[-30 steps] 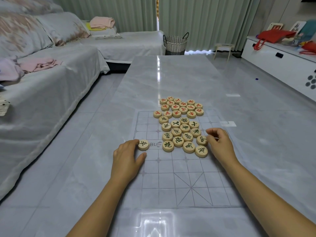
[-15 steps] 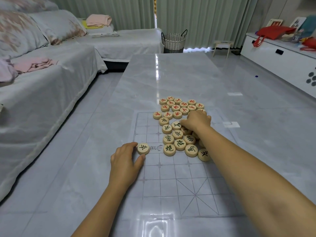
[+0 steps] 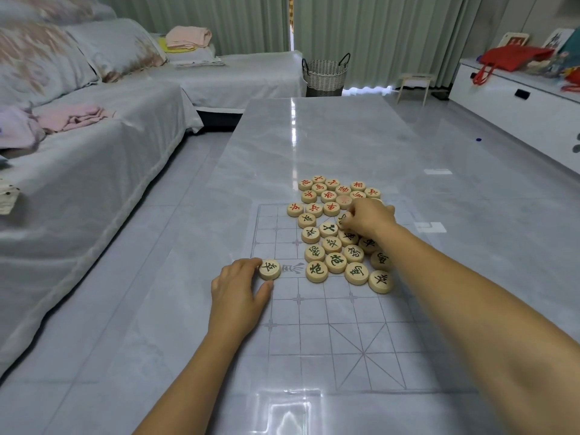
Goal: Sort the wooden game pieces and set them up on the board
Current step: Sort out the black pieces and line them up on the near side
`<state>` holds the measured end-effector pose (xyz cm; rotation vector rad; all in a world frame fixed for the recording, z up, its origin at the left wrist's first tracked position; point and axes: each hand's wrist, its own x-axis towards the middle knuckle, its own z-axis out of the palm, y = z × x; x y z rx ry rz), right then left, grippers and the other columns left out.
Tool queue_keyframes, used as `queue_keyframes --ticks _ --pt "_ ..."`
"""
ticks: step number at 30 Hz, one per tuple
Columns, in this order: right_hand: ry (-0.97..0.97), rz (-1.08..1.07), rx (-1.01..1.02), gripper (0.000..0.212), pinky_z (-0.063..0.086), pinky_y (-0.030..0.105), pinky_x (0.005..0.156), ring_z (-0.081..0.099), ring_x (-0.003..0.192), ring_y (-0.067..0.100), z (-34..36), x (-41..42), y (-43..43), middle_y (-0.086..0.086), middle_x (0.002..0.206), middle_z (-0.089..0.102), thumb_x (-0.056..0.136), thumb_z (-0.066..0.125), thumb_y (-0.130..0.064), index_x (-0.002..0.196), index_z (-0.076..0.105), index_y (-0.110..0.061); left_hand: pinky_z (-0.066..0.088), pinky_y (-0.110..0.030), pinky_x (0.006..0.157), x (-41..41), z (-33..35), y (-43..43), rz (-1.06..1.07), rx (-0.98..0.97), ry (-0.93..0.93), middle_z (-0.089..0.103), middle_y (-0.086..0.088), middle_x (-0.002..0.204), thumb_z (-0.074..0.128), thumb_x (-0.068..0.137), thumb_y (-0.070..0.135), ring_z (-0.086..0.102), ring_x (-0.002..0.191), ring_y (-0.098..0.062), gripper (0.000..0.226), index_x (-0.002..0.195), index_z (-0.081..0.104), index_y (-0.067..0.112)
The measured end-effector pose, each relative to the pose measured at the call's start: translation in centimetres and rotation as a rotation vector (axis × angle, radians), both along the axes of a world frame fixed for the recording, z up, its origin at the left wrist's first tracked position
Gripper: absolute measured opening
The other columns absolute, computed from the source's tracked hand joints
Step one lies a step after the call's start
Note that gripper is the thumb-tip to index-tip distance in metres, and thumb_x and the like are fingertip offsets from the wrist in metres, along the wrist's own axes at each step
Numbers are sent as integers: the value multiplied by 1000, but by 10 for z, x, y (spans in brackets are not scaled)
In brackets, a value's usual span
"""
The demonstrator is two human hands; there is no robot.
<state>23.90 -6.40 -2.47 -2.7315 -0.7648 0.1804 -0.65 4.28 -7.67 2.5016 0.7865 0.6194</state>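
A faint grid board (image 3: 317, 324) is printed on a clear sheet over the grey table. Round wooden pieces lie bunched on its far part: several with red characters (image 3: 331, 208) at the back, several with black characters (image 3: 335, 262) nearer me. One black-marked piece (image 3: 269, 269) sits alone at the board's left edge, and my left hand (image 3: 240, 293) pinches it between fingers and thumb. My right hand (image 3: 368, 218) reaches over the cluster with fingers curled round a piece (image 3: 342, 219) in the middle of the pile; that piece is mostly hidden.
The glossy grey table (image 3: 314, 146) stretches far ahead. A covered sofa (image 3: 78, 171) runs along the left. A wicker basket (image 3: 324, 75) and a small stool (image 3: 412, 84) stand beyond the table. A white cabinet (image 3: 518, 105) with red bags is at the right.
My right hand left the pieces at the cluster's near right and reached forward to the middle of the pile, curling round a piece there. My left hand stayed on the lone piece.
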Motion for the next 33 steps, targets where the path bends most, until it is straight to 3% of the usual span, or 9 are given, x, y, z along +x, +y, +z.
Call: queue_keyframes --ticks 2,5,7,9,12,16,20,24,33 --pt "-10 41 208 11 36 35 81 56 90 25 12 -10 -12 6 85 63 86 55 -22 83 58 -12 26 -29 88 0 0 0 6 -2 -8 56 2 122 58 85 29 45 113 -21 34 118 54 19" --pt "354 188 496 10 45 19 68 57 76 12 34 -52 -55 0 83 62 84 65 -16 91 58 -16 28 -31 92 0 0 0 6 -12 0 55 1 124 58 86 29 45 115 -21 35 119 53 18" --pt "622 333 483 16 46 29 72 57 76 15 28 -89 -90 2 82 60 80 69 -11 88 59 -20 29 -33 94 0 0 1 13 -12 0 56 -1 124 58 86 28 45 116 -22 36 120 53 17" --pt "724 432 338 15 48 34 75 57 76 12 13 -129 -122 1 81 63 78 71 -15 85 61 -23 29 -34 94 1 0 0 15 -10 1 56 -2 124 59 85 27 45 116 -24 36 120 54 16" --pt "620 437 187 12 49 29 78 55 76 1 -5 -161 -148 -9 83 63 79 69 -28 87 61 -32 30 -35 94 -1 1 -3 4 7 22 57 -3 123 58 85 26 46 115 -25 36 119 54 16" --pt "288 487 149 14 33 20 91 41 99 0 -10 -169 -155 -20 96 52 86 58 -38 97 54 -45 31 -35 95 -3 3 -6 -7 24 38 57 -4 124 57 86 26 46 115 -25 35 120 54 16" --pt "294 432 208 33 29 15 90 36 105 -4 -18 -179 -161 -28 103 41 84 56 -47 116 49 -41 31 -35 94 -4 4 -7 -9 29 41 57 -5 123 57 86 26 47 114 -26 35 119 54 15" --pt "174 407 214 62 27 14 90 30 106 -2 -31 -191 -164 -25 107 34 59 42 -70 113 44 -39 30 -37 96 -2 4 -6 4 18 78 54 -4 128 58 85 36 44 118 -26 44 124 51 17" --pt "169 350 342 63 27 9 89 29 111 -9 -41 -190 -165 -30 105 36 60 40 -66 117 50 -40 30 -39 96 13 13 -7 62 23 214 47 -6 129 55 84 48 38 119 -27 47 124 51 23"
